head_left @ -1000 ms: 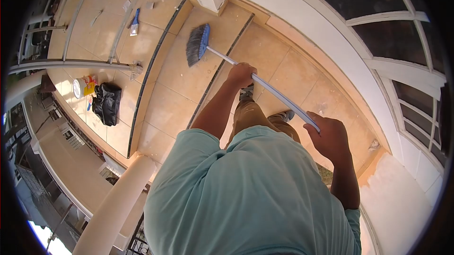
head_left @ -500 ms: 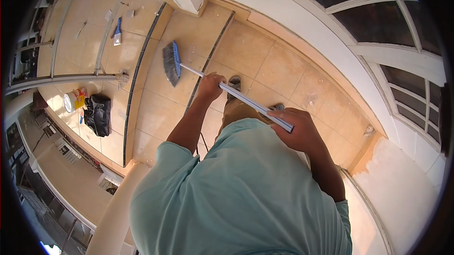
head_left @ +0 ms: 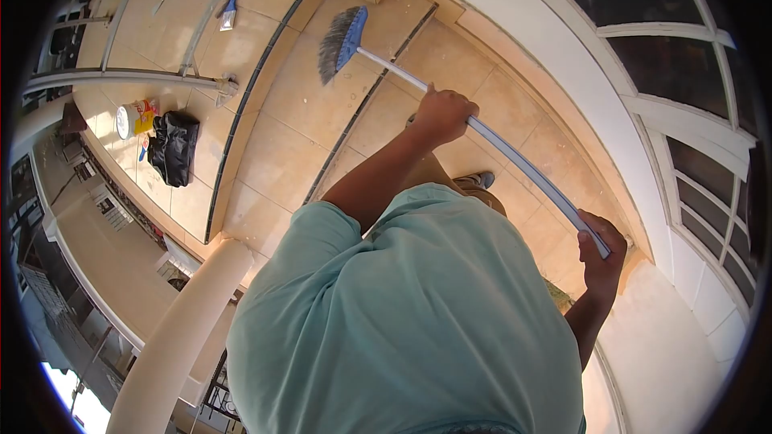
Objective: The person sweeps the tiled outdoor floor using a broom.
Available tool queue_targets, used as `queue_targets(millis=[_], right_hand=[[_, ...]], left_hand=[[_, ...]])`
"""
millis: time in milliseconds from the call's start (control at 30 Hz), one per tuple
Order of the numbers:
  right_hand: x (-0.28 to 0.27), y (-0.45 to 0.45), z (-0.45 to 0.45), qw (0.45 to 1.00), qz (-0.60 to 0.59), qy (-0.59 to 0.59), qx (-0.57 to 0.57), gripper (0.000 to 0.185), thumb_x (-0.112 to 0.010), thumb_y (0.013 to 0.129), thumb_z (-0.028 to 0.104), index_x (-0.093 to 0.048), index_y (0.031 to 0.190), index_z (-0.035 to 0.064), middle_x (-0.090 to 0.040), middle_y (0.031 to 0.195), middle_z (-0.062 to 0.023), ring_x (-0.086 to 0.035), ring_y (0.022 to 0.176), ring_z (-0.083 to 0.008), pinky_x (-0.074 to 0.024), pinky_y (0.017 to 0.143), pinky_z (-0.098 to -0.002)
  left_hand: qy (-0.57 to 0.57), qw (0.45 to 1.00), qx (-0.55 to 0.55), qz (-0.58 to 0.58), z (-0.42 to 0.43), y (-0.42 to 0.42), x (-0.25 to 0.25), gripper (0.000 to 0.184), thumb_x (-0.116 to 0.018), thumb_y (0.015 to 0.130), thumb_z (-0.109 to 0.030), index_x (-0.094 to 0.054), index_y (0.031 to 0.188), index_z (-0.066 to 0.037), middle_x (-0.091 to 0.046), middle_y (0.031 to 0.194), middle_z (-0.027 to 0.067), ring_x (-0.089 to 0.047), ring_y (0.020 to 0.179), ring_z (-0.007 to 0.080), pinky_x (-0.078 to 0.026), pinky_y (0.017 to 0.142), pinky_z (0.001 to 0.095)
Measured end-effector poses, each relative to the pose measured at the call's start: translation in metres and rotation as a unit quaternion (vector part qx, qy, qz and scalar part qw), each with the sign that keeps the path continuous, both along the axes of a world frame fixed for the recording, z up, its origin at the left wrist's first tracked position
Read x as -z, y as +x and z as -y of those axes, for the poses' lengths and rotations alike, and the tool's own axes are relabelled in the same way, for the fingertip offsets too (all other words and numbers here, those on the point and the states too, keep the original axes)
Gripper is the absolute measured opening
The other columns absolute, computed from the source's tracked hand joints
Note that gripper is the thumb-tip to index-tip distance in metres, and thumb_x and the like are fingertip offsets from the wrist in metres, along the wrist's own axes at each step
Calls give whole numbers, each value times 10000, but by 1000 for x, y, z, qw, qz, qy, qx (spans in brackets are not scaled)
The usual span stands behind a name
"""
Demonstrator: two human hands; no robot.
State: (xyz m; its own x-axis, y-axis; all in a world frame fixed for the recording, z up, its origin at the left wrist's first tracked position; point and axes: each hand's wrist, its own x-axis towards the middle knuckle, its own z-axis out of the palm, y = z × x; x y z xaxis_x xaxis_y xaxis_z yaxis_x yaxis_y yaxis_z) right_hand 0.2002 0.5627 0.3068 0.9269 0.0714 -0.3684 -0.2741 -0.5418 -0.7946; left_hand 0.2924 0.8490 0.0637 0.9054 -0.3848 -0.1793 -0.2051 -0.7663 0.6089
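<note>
A broom [head_left: 344,41] with a blue head and grey bristles is held across the front of my body. My left hand [head_left: 445,115] is wrapped round the lower part of its pale handle [head_left: 527,164], nearer the head. At the top end of the handle, out to the right, my right hand [head_left: 603,250] is closed round it. The bristles point left, over the tiled step near the white pillar; whether they touch the tiles I cannot tell.
Dark-edged steps [head_left: 261,56] cross the tiled floor. On the left are a black bag [head_left: 173,148], a white and yellow bucket [head_left: 133,120], a blue paintbrush [head_left: 230,9] and a metal rail [head_left: 121,78]. A white wall with windows [head_left: 667,56] curves along the right.
The broom head has moved up and right, towards the pillar. My left hand has gone right and up; my right hand has swung out to the right and down. The view has shifted somewhat.
</note>
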Motion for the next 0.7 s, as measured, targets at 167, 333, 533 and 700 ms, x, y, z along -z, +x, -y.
queue_targets(millis=[167, 333, 533, 700], right_hand=[[80, 37, -115, 987, -4, -15, -160, 346, -655, 931, 173, -664, 1259, 64, -687, 889, -167, -660, 761, -274, -504, 715, -353], [77, 39, -86, 988, 12, -95, -120, 309, -655, 912, 142, -701, 1211, 78, -690, 822, -146, -645, 703, -272, -507, 678, -357], [35, 1, -16, 993, -30, -88, -67, 321, -677, 875, 40, -708, 1194, 39, -667, 755, -93, -608, 662, -139, -483, 645, -284], [25, 27, -75, 995, 29, -15, -98, 304, -683, 857, 38, -714, 1160, 49, -663, 740, -90, -610, 614, -200, -483, 585, -315]], left_hand=[[52, 998, 17, -25, -127, 40, 95, 132, -621, 802, -85, -705, 864, -165, -690, 914, 48, -641, 1045, 298, -386, 1014, 670], [-30, 998, 55, -31, -63, 50, 126, 120, -622, 785, -77, -694, 824, -165, -703, 928, 49, -632, 1031, 291, -425, 941, 596], [104, 983, 103, -108, 12, 21, 37, 168, -611, 841, -179, -732, 936, -249, -698, 996, 11, -615, 1140, 228, -346, 1023, 678], [58, 995, -1, -78, -56, 43, 21, 131, -639, 793, -110, -714, 837, -207, -724, 1032, -51, -596, 1221, 255, -461, 1002, 505]])
